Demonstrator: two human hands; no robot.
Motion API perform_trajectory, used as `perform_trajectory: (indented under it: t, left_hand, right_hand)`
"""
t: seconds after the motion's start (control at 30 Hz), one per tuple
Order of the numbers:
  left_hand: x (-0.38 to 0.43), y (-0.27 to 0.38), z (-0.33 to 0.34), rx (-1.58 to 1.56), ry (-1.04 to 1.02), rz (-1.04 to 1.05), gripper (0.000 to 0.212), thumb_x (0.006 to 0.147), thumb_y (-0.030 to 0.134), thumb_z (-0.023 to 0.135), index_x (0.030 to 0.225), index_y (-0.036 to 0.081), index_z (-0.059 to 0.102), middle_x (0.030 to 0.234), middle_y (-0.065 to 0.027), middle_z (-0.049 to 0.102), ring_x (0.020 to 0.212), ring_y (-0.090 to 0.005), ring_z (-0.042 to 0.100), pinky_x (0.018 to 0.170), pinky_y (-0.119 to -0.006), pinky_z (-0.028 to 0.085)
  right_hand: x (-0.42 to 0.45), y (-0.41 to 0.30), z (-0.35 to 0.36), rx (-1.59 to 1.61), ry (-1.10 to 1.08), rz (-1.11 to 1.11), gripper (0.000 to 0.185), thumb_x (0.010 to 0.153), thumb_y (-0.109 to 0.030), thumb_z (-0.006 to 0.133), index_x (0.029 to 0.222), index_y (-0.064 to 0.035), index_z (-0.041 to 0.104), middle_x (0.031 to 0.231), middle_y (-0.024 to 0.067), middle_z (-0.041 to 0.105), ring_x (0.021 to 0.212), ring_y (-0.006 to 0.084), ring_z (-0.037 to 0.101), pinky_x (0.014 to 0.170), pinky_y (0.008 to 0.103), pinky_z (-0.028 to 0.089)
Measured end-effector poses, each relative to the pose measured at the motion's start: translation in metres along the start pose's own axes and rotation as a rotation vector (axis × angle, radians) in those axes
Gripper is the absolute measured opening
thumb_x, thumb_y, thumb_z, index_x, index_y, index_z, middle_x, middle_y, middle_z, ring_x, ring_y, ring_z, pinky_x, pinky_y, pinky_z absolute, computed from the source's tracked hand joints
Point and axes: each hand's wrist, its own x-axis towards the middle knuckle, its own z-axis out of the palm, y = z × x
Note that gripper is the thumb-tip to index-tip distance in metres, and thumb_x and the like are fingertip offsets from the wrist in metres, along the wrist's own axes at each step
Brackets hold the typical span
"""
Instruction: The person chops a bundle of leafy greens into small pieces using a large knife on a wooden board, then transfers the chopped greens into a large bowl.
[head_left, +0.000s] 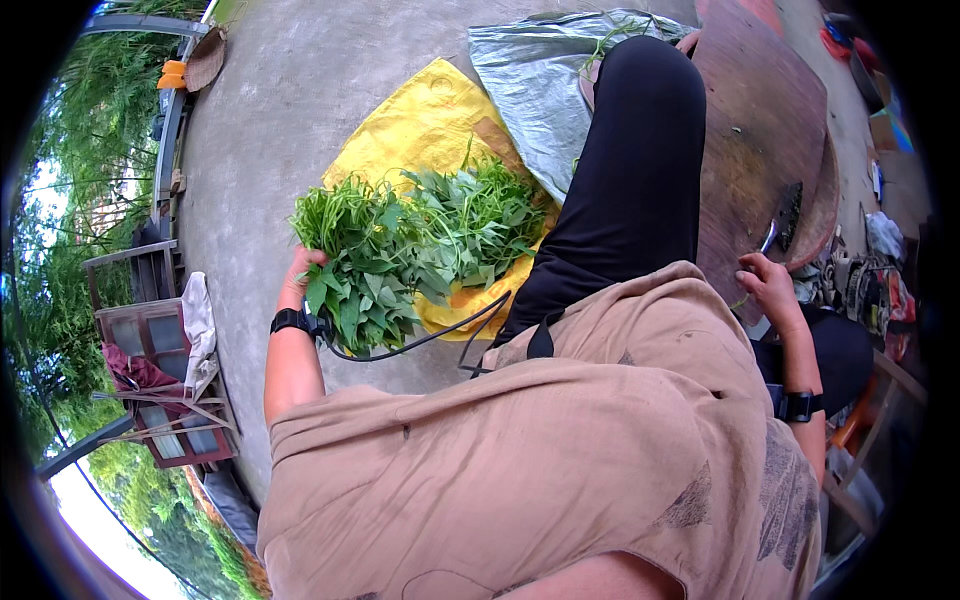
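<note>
My left hand (306, 264) grips a bunch of leafy green stems (367, 285) at its left side, its fingers partly hidden by leaves. A second heap of greens (487, 214) lies against it on a yellow woven sack (420, 112). My right hand (771, 289) is over the near edge of a worn reddish-brown wooden board (750, 97), fingers curled. Just beyond its fingertips lies a knife (787, 216) with a dark blade and a shiny metal part. A short green stem (741, 303) shows below the right fingers; whether they hold it is unclear.
A silvery plastic sheet (517, 90) lies beyond my black-trousered knee (649, 90). A black cable (405, 349) runs from my left wrist across the sack. Framed panes (161, 375) with cloths stand at left, near a woven basket (205, 60). Clutter (870, 292) fills the right side.
</note>
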Motion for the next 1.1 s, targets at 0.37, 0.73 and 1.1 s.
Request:
perform_trajectory:
  t: [0.37, 0.73, 1.1]
  left_hand:
    - [-0.054, 0.021, -0.070, -0.088, 0.094, 0.084, 0.025, 0.061, 0.004, 0.062, 0.086, -0.001, 0.064, 0.075, -0.0039, 0.062, 0.062, -0.0178, 0.057, 0.059, -0.032, 0.049]
    - [-0.058, 0.106, -0.050, -0.185, 0.043, 0.272, 0.030, 0.063, 0.003, 0.062, 0.092, -0.001, 0.062, 0.080, -0.0053, 0.062, 0.067, -0.0186, 0.058, 0.063, -0.032, 0.049]
    - [-0.038, 0.311, 0.052, -0.186, -0.249, 0.577, 0.034, 0.065, 0.003, 0.062, 0.099, -0.001, 0.060, 0.086, -0.0066, 0.063, 0.071, -0.0194, 0.059, 0.067, -0.032, 0.050]
  right_hand:
    - [-0.001, -0.005, -0.005, -0.001, 0.011, -0.035, 0.031, 0.079, -0.017, 0.069, 0.105, -0.0007, 0.065, 0.078, 0.0164, 0.066, 0.070, 0.0249, 0.064, 0.066, 0.0350, 0.049]
    - [-0.013, -0.006, -0.010, 0.013, 0.049, -0.069, 0.032, 0.078, -0.019, 0.069, 0.104, -0.0020, 0.065, 0.084, 0.0182, 0.067, 0.078, 0.0300, 0.066, 0.072, 0.0374, 0.050]
    - [-0.030, -0.017, -0.020, 0.018, 0.098, -0.027, 0.032, 0.077, -0.024, 0.071, 0.101, -0.0038, 0.067, 0.095, 0.0193, 0.068, 0.092, 0.0339, 0.065, 0.080, 0.0393, 0.050]
